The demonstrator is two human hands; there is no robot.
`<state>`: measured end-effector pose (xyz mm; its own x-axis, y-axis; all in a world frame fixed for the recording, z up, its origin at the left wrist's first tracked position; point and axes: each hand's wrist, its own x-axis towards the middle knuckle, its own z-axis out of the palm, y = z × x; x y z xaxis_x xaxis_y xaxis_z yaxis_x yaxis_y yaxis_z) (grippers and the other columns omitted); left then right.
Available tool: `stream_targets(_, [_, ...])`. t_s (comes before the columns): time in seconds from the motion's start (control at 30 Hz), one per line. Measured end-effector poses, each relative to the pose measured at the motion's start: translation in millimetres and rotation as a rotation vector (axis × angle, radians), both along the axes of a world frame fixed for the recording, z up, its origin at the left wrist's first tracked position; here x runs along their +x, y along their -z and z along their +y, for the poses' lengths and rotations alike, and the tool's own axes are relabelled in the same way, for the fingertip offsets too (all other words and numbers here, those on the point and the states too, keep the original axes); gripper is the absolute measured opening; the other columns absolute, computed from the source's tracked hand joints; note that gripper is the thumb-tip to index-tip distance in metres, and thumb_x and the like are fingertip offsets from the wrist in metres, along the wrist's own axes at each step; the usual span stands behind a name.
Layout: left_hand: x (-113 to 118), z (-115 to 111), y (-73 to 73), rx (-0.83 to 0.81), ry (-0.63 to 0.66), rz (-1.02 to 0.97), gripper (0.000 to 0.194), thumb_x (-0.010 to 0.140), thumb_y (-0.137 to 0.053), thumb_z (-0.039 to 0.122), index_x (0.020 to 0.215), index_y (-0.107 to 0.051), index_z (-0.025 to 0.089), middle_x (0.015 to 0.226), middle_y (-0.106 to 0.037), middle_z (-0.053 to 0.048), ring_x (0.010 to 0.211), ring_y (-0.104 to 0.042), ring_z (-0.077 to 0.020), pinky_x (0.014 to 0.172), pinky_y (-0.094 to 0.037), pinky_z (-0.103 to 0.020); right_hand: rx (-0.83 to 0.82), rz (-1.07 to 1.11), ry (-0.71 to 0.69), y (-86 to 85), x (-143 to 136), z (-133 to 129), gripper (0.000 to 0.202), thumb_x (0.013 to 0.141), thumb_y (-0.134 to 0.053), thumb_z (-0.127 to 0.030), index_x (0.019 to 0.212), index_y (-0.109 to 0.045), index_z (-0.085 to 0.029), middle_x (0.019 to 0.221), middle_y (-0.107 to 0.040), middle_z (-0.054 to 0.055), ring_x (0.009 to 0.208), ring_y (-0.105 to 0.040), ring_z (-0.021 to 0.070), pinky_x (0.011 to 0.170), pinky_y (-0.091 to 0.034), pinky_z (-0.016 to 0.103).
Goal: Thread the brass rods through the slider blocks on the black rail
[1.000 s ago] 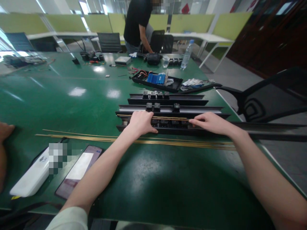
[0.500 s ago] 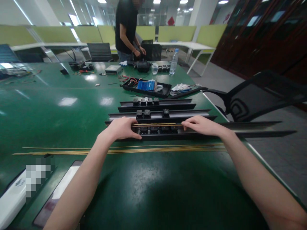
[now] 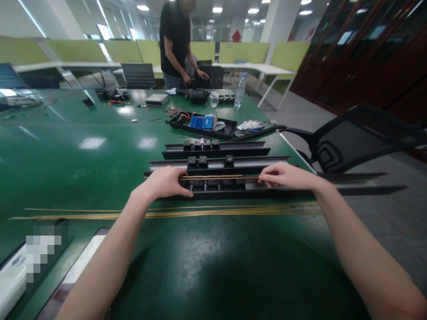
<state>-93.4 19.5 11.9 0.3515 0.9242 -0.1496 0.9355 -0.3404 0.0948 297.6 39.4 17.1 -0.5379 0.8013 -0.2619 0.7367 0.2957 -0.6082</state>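
Note:
My left hand (image 3: 168, 182) grips the nearest black channel rail (image 3: 220, 194) across its width, thumb on the near wall and fingers at the far wall. Several black square modules (image 3: 212, 184) sit in a row inside this rail. Thin brass-coloured rods (image 3: 216, 178) lie lengthwise over the rail, their left part passing by my left hand. To the right, my right hand (image 3: 283, 175) is closed in a pinch on the end of a rod, above the rail. More long rods (image 3: 213, 213) lie loose on the table in front of the rail.
Two more black rails (image 3: 216, 170) (image 3: 233, 152) with modules lie behind. Farther back are a black tray (image 3: 230, 129) with a blue part, gloves (image 3: 249, 127), and a water bottle (image 3: 240, 91). A phone (image 3: 80, 262) lies front left. A chair (image 3: 360, 138) stands right; a person (image 3: 175, 44) stands across the table.
My right hand has moved slightly right along the rail, still pinching the rod. My left hand keeps its place on the rail. The view has shifted a little.

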Motion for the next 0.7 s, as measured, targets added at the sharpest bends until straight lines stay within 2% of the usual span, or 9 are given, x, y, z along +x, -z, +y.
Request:
stream_targets(0.17, [-0.4, 0.7, 0.5, 0.004, 0.007, -0.009, 0.065, 0.065, -0.064, 0.077, 0.106, -0.069, 0.027, 0.104, -0.077, -0.005, 0.093, -0.070, -0.0296, 0.070, -0.048, -0.034, 0.000, -0.016, 0.004, -6.0, 4.0, -1.2, 0.047, 0.090, -0.056, -0.062, 0.081, -0.074, -0.019, 0.072, -0.069, 0.001, 0.061, -0.052, 0.0141, 0.058, -0.034, 0.028])
stream_targets(0.43, [0.8, -0.4, -1.7, -0.023, -0.012, -0.026, 0.064, 0.064, -0.065, 0.076, 0.108, -0.070, 0.028, 0.106, -0.076, -0.004, 0.095, -0.069, -0.0293, 0.071, -0.048, -0.033, -0.102, 0.055, 0.032, 0.0, 14.1, 3.7, 0.042, 0.086, -0.063, -0.056, 0.100, -0.077, -0.019, 0.093, -0.077, 0.006, 0.074, -0.064, 0.0187, 0.071, -0.050, 0.031])
stream_targets(0.7, [1.1, -0.2, -2.3, -0.033, -0.017, -0.040, 0.064, 0.064, -0.067, 0.074, 0.107, -0.070, 0.027, 0.105, -0.076, -0.005, 0.094, -0.069, -0.0294, 0.072, -0.049, -0.033, -0.117, 0.055, 0.035, -1.1, 20.8, 5.3, 0.043, 0.087, -0.065, -0.052, 0.110, -0.077, -0.018, 0.103, -0.078, 0.008, 0.080, -0.069, 0.0204, 0.076, -0.054, 0.032])
